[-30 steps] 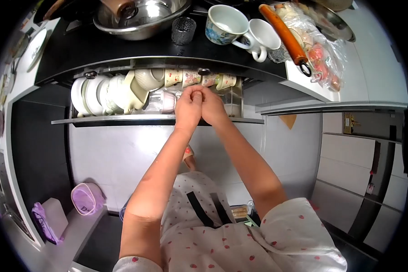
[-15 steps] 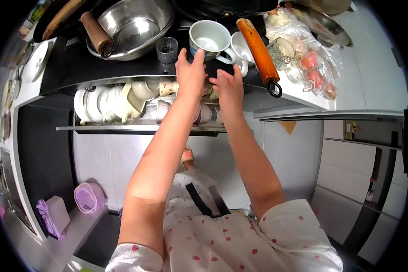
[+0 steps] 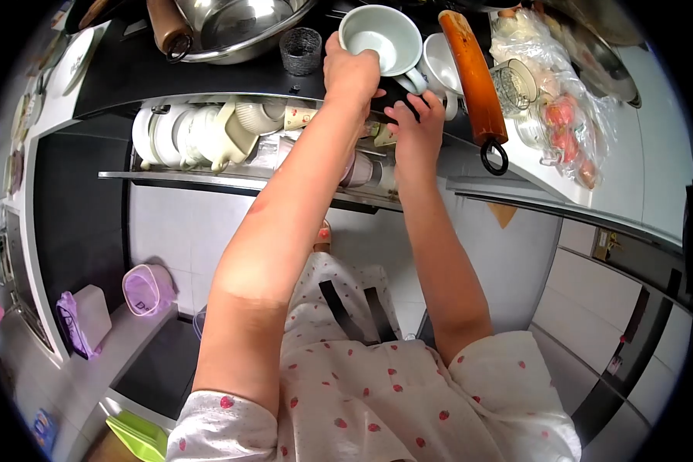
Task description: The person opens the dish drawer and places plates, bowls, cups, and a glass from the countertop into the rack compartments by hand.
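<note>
My left hand (image 3: pixel 351 75) grips the near left side of a pale enamel-look mug (image 3: pixel 393 35), its thumb over the rim. The mug tilts slightly so its inside faces me. My right hand (image 3: pixel 418 127) is just below the mug's handle, fingers apart; whether a fingertip touches the handle I cannot tell. A white cup (image 3: pixel 441 65) stands right of the mug. To the left is a dark textured glass (image 3: pixel 300 52). Beneath my hands a pulled-out drawer rack holds white plates (image 3: pixel 162 137), bowls (image 3: pixel 258 117) and cups (image 3: pixel 357 169).
A steel basin (image 3: pixel 242 31) sits at the back left, a brown pan handle over its rim. An orange-brown handle (image 3: pixel 473 77) juts towards me on the right, beside a clear glass (image 3: pixel 513 86) and a plastic bag of food (image 3: pixel 566 115). Small purple-lined bins (image 3: pixel 148 291) stand lower left.
My left hand has closed on the mug's side, and the mug is now tilted. My right hand has come up close under the handle. The whole view has shifted slightly.
</note>
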`<state>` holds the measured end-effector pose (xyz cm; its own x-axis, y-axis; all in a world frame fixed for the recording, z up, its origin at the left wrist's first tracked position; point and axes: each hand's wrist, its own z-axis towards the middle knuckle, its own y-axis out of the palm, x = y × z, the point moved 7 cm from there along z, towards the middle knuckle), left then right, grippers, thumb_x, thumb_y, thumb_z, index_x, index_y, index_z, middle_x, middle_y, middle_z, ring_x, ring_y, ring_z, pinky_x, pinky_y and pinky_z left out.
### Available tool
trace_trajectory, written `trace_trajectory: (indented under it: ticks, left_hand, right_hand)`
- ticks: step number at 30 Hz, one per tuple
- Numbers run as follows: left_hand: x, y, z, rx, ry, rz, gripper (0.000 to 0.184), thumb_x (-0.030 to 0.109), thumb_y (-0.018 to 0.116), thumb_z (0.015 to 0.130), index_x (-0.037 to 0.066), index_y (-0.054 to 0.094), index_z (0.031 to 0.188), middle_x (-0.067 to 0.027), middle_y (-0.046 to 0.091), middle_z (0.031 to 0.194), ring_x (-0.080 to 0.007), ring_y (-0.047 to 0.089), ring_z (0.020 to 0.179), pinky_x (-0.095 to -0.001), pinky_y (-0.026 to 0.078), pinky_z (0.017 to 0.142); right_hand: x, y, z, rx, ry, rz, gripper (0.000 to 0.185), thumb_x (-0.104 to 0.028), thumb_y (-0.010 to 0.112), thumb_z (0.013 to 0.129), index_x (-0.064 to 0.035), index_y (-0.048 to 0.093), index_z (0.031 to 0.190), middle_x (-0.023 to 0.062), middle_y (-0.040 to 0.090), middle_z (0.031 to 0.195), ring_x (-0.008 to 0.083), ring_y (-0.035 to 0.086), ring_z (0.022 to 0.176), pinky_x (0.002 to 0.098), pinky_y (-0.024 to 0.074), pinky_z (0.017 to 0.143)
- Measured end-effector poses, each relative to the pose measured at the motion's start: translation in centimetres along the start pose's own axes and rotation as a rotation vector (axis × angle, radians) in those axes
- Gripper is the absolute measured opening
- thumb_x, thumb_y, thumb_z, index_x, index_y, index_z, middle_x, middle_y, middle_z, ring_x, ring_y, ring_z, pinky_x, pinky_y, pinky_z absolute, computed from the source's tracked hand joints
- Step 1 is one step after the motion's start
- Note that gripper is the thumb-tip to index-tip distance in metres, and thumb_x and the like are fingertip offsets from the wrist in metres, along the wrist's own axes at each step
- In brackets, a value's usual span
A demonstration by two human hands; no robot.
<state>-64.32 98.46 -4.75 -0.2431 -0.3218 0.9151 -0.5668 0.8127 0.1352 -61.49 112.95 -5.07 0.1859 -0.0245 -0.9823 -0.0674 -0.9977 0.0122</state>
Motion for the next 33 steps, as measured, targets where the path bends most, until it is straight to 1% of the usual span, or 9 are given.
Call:
trace_trajectory:
  ticks: [4, 8, 9, 13, 16, 26, 29, 31, 33]
  left_hand:
    - [0.5, -1.1, -1.8, 0.026, 0.121, -0.04, 0.054, 0.0, 0.046, 0.069, 0.004, 0.038, 0.122, -0.0174, 0.053, 0.108, -0.0257, 0.059, 0.085, -0.0279, 0.052, 0.044]
    - [0.5, -2.6, -4.5, 0.029, 0.422, 0.115, 0.054, -0.004, 0.042, 0.069, 0.002, 0.039, 0.122, -0.02, 0.052, 0.11, -0.0284, 0.054, 0.099, -0.0331, 0.045, 0.082]
    - [0.3, -3.0, -5.4, -0.012, 0.411, 0.125, 0.054, -0.006, 0.04, 0.071, 0.004, 0.039, 0.124, -0.0122, 0.049, 0.115, -0.0181, 0.05, 0.102, -0.0254, 0.039, 0.087]
    - [0.3, -5.5, -9.8, -0.142, 0.438, 0.1, 0.056, -0.007, 0.037, 0.071, 0.002, 0.035, 0.126, -0.011, 0.046, 0.118, -0.0179, 0.046, 0.108, -0.0257, 0.038, 0.088]
    - [-1.6, -8.2, -12.0, -0.168, 0.323, 0.117, 0.057, -0.006, 0.034, 0.072, 0.003, 0.033, 0.128, -0.0106, 0.045, 0.12, -0.0184, 0.045, 0.11, -0.0259, 0.037, 0.09]
    - [-13.4, -7.2, -10.6, -0.273, -0.134, 0.307, 0.052, 0.002, 0.042, 0.077, 0.008, 0.032, 0.127, -0.0096, 0.054, 0.098, -0.0139, 0.055, 0.071, -0.0233, 0.048, 0.049]
    - [-17.2, -4.9, -8.0, -0.294, -0.225, 0.339, 0.057, 0.006, 0.047, 0.073, 0.01, 0.034, 0.129, -0.013, 0.057, 0.09, -0.0147, 0.057, 0.063, -0.0242, 0.048, 0.047]
    - [-19.3, -2.9, -6.2, -0.319, -0.222, 0.38, 0.05, 0.003, 0.044, 0.076, 0.01, 0.035, 0.125, -0.0087, 0.056, 0.082, -0.0135, 0.054, 0.053, -0.0234, 0.046, 0.043]
    - [-20.9, -1.2, -4.8, -0.339, -0.257, 0.381, 0.049, 0.003, 0.045, 0.076, 0.01, 0.035, 0.124, -0.0087, 0.056, 0.082, -0.0138, 0.054, 0.053, -0.0231, 0.046, 0.043]
  right_hand:
    - [0.4, 0.3, -0.8, -0.044, -0.087, -0.038, 0.041, -0.007, 0.054, 0.08, -0.0004, 0.037, 0.117, 0.0097, 0.049, 0.108, 0.012, 0.055, 0.081, 0.0234, 0.043, 0.067]
    - [2.4, 0.3, -1.7, -0.12, -0.256, -0.346, 0.027, -0.01, 0.057, 0.081, 0.0008, 0.05, 0.104, 0.0061, 0.053, 0.101, 0.0084, 0.052, 0.078, 0.0223, 0.0425, 0.069]
    - [1.0, 0.0, -3.2, -0.02, -0.313, -0.336, 0.021, -0.013, 0.058, 0.075, -0.0018, 0.053, 0.092, 0.0127, 0.052, 0.09, 0.0247, 0.052, 0.082, 0.0336, 0.042, 0.071]
    - [1.1, 0.3, -7.5, -0.144, -0.35, -0.289, 0.035, -0.009, 0.058, 0.073, -0.0023, 0.051, 0.106, 0.0129, 0.05, 0.099, 0.0232, 0.055, 0.078, 0.0285, 0.0461, 0.06]
    - [2.0, 0.9, -11.3, -0.279, -0.377, -0.409, 0.038, -0.013, 0.062, 0.071, -0.0023, 0.051, 0.106, 0.0143, 0.049, 0.107, 0.0276, 0.051, 0.095, 0.0345, 0.0429, 0.078]
    - [11.7, -4.3, -10.4, -0.098, 0.08, -0.497, 0.036, -0.034, 0.055, 0.079, 0.0018, 0.06, 0.08, 0.0173, 0.058, 0.075, 0.0335, 0.056, 0.07, 0.0393, 0.0434, 0.064]
    - [14.2, -7.2, -7.0, -0.006, 0.108, -0.651, 0.033, -0.031, 0.055, 0.08, 0.0008, 0.061, 0.075, 0.0079, 0.059, 0.063, 0.0161, 0.055, 0.061, 0.0287, 0.0423, 0.06]
    - [14.3, -8.1, -4.9, -0.03, 0.122, -0.752, 0.036, -0.034, 0.05, 0.077, 0.0011, 0.06, 0.074, 0.0196, 0.059, 0.074, 0.0353, 0.056, 0.071, 0.0413, 0.0429, 0.066]
    - [15.2, -9.1, -3.0, -0.017, 0.151, -0.808, 0.036, -0.033, 0.049, 0.077, 0.0017, 0.06, 0.074, 0.0208, 0.059, 0.076, 0.036, 0.056, 0.072, 0.0418, 0.0431, 0.068]
